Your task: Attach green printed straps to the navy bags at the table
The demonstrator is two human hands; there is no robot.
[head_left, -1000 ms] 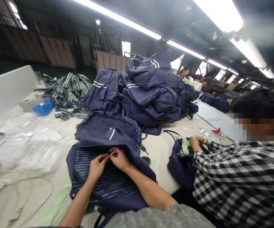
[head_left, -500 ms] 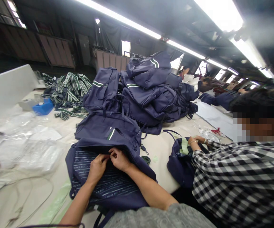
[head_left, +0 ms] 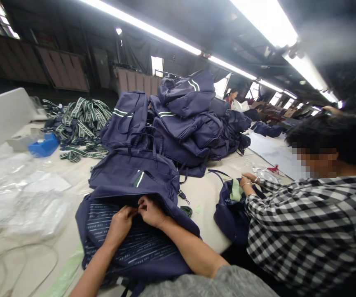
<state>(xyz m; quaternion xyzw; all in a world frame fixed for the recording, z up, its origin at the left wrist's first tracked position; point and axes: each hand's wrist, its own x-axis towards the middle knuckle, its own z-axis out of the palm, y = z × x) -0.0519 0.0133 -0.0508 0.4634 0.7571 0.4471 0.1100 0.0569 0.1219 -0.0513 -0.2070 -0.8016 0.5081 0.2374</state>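
A navy bag (head_left: 172,264) lies unzipped in front of me, its dark striped, lettered lining (head_left: 104,220) showing. Inside its opening, my left hand (head_left: 121,225) has its fingers pinched together near the upper edge. My right hand (head_left: 151,211) is just beside it, fingers bent and closed, the tips almost meeting those of the left. What the fingertips grip is too small and shaded to make out. Another navy bag (head_left: 162,173) with a green and white stripe lies directly behind the open one.
Navy bags (head_left: 181,136) are heaped at the back. Striped straps (head_left: 83,119), a blue box (head_left: 43,145) and clear plastic bags (head_left: 38,210) lie left. At right, a person in a checked shirt (head_left: 304,218) handles another navy bag (head_left: 232,218). A strap clip (head_left: 183,197) lies between.
The view has shifted slightly, so most things sit a little further left. Both hands stay close together inside the open bag, fingers still closed.
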